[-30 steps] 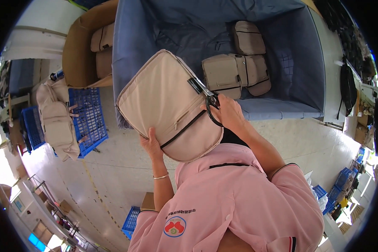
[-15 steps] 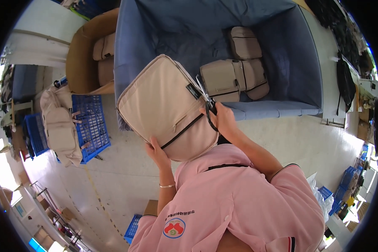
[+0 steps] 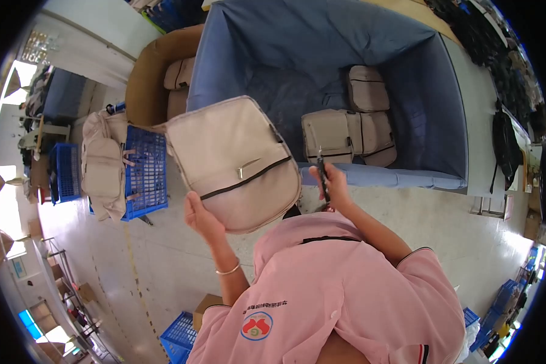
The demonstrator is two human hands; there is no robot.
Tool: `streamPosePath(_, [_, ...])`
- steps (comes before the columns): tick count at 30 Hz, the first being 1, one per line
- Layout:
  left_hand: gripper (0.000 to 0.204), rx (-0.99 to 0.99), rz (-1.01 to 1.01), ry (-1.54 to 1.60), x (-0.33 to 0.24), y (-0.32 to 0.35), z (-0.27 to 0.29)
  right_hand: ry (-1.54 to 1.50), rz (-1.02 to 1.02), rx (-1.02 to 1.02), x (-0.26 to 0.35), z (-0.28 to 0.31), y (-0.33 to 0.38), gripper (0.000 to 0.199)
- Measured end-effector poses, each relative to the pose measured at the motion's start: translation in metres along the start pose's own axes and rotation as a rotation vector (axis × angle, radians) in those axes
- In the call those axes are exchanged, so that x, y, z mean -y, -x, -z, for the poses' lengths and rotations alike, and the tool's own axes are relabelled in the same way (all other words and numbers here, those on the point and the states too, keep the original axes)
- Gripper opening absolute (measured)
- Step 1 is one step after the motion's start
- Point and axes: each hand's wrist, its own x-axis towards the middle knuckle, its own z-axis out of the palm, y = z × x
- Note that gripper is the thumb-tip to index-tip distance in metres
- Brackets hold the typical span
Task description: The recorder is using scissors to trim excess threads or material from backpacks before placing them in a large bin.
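A beige bag (image 3: 224, 142) with rounded corners, dark edging and a dark zip across its lower part is held up at a tilt. My left hand (image 3: 204, 216) grips it at the lower left edge; some of the fingers are hidden behind it. To the right of the bag, apart from it, my right hand (image 3: 335, 187) is closed round dark-handled scissors (image 3: 323, 171), blades pointing up and away from me. Several similar beige bags (image 3: 326, 133) lie at the right side inside a large blue fabric-lined bin (image 3: 273, 79).
A brown tub (image 3: 145, 76) at the left of the bin holds more beige pieces. On the left, beige backpacks (image 3: 103, 164) hang over a blue plastic crate (image 3: 147, 173). Another blue crate (image 3: 177, 337) and a cardboard box stand at lower left. A black bag hangs at the right.
The bag has turned more upright and shifted slightly left with my left hand. My right hand and the scissors have drawn away from its right edge, and the blades appear closer together.
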Motion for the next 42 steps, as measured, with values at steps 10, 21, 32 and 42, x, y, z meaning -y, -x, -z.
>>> streamPosePath(10, [0.013, 0.634, -1.007, -0.698, -0.195, -0.078, 0.09, -0.078, 0.056, -0.343, -0.018, 0.108, 0.028, 0.044])
streamPosePath(21, [0.014, 1.236, -1.313, -0.634, -0.159, -0.073, -0.143, -0.386, 0.4, -0.342, 0.051, 0.07, 0.024, 0.031])
streamPosePath(32, [0.019, 1.323, -1.002, -0.533, -0.085, -0.074, -0.213, 0.752, 0.546, -0.174, 0.081, 0.099, 0.023, 0.05])
streamPosePath(42, [0.014, 1.368, -0.943, -0.397, -0.088, -0.075, -0.208, 1.099, 0.569, -0.05, 0.127, 0.081, -0.017, 0.05])
